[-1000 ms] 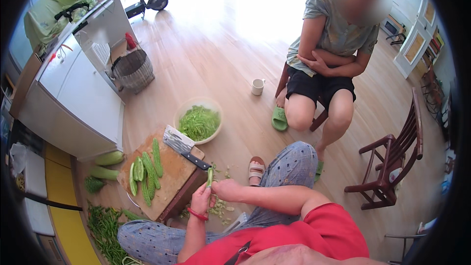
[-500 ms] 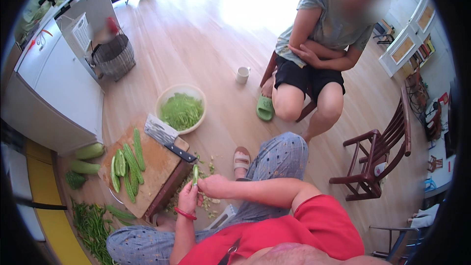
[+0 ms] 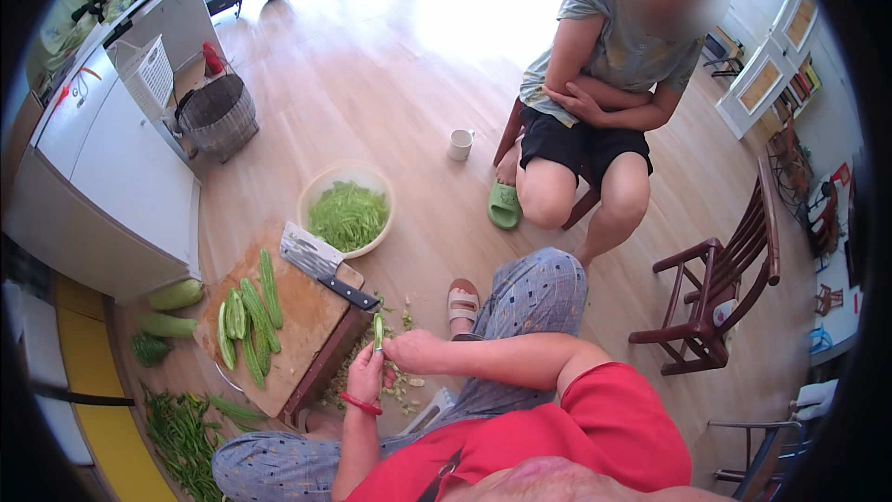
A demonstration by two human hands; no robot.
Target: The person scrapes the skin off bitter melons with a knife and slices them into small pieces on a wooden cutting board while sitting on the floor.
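My left hand, with a red band at its wrist, is closed around a slender piece of bitter melon that points up and away from me. Against the lower end of that piece my right hand is closed; a small shiny bit shows between the hands, too small to name. To their left, several bitter melon halves lie on a wooden cutting board. A cleaver with a black handle rests along the board's far right edge. Pale scraps litter the floor below my hands.
Beyond the board stands a bowl of sliced greens. Whole gourds and a heap of green peppers lie at left, near a white cabinet. Ahead sits a person with folded arms, a mug nearby. A wooden chair stands right.
The whole view has shifted slightly. Both hands stay together at the bitter melon piece, with little visible movement. The seated person keeps the same pose.
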